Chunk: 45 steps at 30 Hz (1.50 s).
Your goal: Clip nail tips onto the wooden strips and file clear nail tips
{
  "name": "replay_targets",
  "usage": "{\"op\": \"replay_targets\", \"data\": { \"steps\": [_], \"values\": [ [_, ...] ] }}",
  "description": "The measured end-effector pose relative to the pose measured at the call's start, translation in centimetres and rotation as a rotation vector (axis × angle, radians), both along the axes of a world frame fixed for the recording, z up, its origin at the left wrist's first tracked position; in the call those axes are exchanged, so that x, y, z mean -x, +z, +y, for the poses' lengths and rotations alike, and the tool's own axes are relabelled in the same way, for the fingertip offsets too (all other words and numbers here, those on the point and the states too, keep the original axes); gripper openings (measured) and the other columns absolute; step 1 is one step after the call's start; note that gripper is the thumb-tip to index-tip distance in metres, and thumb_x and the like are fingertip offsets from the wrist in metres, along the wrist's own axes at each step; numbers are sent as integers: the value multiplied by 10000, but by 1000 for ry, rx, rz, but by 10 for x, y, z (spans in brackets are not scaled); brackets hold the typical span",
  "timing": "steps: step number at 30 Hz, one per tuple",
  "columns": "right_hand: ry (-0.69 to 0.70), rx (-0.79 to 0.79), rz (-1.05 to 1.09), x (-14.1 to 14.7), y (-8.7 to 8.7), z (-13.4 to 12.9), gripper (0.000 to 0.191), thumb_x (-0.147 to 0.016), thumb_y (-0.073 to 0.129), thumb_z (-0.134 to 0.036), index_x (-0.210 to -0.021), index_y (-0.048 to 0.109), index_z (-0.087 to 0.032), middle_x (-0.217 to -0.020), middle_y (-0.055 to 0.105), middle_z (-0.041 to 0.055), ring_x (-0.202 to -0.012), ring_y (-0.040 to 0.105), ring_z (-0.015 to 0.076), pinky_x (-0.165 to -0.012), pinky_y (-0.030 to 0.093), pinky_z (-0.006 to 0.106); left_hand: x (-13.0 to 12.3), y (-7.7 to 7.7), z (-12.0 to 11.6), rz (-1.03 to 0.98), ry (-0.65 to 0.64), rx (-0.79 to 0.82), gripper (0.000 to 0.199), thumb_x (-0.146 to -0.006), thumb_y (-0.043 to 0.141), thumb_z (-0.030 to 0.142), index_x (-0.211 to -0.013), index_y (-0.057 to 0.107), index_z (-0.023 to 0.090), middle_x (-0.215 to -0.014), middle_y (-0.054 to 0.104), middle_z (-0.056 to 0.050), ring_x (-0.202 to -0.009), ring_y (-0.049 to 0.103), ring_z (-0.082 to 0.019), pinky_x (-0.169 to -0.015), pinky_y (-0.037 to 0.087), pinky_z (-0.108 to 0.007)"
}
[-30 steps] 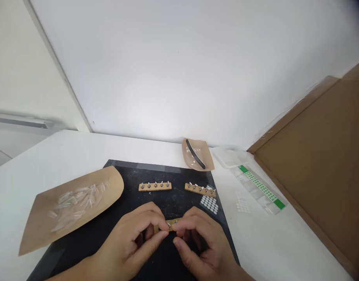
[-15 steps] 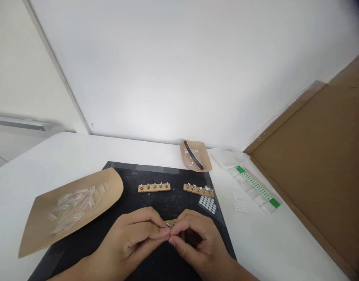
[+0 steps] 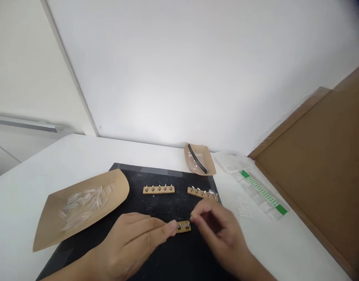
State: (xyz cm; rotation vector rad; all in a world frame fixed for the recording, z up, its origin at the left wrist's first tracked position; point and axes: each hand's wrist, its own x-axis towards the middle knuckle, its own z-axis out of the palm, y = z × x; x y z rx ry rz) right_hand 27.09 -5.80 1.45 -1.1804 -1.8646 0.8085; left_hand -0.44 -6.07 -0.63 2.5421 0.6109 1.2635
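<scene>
My left hand (image 3: pixel 138 242) lies over the left part of a short cork-coloured strip (image 3: pixel 183 229), its fingers together and the thumb along the strip, holding it. Two round metal studs show on the strip's uncovered right end; the rest is hidden under that hand. Beside this end, my right hand (image 3: pixel 219 230) has thumb and forefinger pinched. Whatever is between those tips is too small to make out. Further back on the black mat (image 3: pixel 129 177) lie two similar strips, a left one (image 3: pixel 159 190) and a right one (image 3: pixel 202 193), each with several studs topped by small white pieces.
At left, a brown paper tray (image 3: pixel 52 218) holds many clear nail tips (image 3: pixel 86 201). A smaller tray (image 3: pixel 210 158) at the back carries a dark curved nail file (image 3: pixel 197 159). To the right are white oval stickers (image 3: pixel 244 207), a green-edged clear case (image 3: pixel 263 193) and cardboard (image 3: pixel 317 156).
My hands, fingertips together before, have parted; the right one moved right to the strip's end. More of the near strip shows now. The view has shifted slightly, and the right hand covers the sticker sheet.
</scene>
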Motion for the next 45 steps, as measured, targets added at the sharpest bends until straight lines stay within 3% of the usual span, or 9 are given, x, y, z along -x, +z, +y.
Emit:
{"op": "replay_targets", "data": {
  "steps": [5, 8, 11, 13, 19, 28, 37, 40, 45],
  "values": [
    [-383, -129, -202, -33, 15, 44, 281, -1012, 639, -507, -994, 721, -239, -773, 705, 13, -542, 527, 157, -508, 431, 276, -2, -15, 7, -187, 62, 137, 694, -1015, 370, -46, -1640, 363, 255, -1175, 747, -92, -994, 720, -197, -841, 639, -341],
    [-362, -216, -463, -44, 23, 84, 284, -1018, 595, -468, -1029, 755, -233, -897, 774, 47, -647, 658, 195, -637, 524, 310, -6, -24, 9, -305, 99, 187, 653, -1015, 319, -53, -1572, 412, 275, -1183, 654, -103, -1012, 663, -210, -817, 619, -355],
    [-298, -204, -535, -46, 27, 125, 241, -998, 593, -375, -1017, 769, -211, -983, 808, 77, -865, 747, 244, -767, 557, 322, -8, -22, 9, -400, 62, 187, 600, -996, 351, -71, -1510, 414, 231, -1176, 573, -113, -1038, 611, -225, -886, 585, -410],
    [-231, -168, -585, -46, 26, 149, 181, -955, 633, -307, -978, 784, -211, -967, 820, 62, -877, 759, 231, -799, 560, 305, -8, -17, 9, -426, 49, 170, 585, -965, 398, -88, -1463, 413, 218, -1157, 538, -109, -1080, 578, -245, -934, 554, -456],
    [-223, -105, -695, -47, 22, 185, 241, -901, 622, -187, -1057, 803, -156, -1059, 833, 102, -943, 768, 242, -847, 547, 303, -8, -7, 6, -424, 6, 148, 616, -863, 506, -98, -1398, 400, 190, -1125, 484, -124, -1094, 520, -290, -776, 532, -412],
    [-246, -59, -705, -60, 43, 190, 210, -965, 614, -335, -929, 763, -190, -894, 819, 61, -814, 754, 225, -710, 507, 301, -6, -1, 7, -338, 40, 133, 627, -762, 569, -88, -1322, 490, 182, -1070, 560, -108, -976, 555, -269, -797, 520, -429],
    [-196, -22, -630, -107, 65, 152, 369, -1075, 420, -383, -1133, 754, -239, -986, 827, 52, -905, 780, 228, -829, 561, 331, -4, 3, 7, -225, 64, 86, 594, -753, 570, -53, -1260, 491, 246, -909, 655, -44, -845, 607, -239, -816, 528, -424],
    [-113, 19, -611, -116, 64, 131, 390, -1081, 393, -358, -1211, 744, -248, -1052, 825, 67, -945, 786, 239, -836, 589, 345, -6, 6, 4, -131, 1, 19, 485, -783, 591, -10, -1204, 516, 218, -885, 696, -58, -774, 631, -228, -802, 554, -434],
    [175, 0, -612, -94, 68, 99, 627, -934, 404, -97, -1481, 613, -321, -1267, 776, 54, -1041, 768, 238, -810, 628, 366, -11, 11, -2, 310, -188, -172, 103, -980, 705, 190, -1072, 661, 209, -614, 674, -8, -590, 644, -214, -492, 495, -354]
  ]
}}
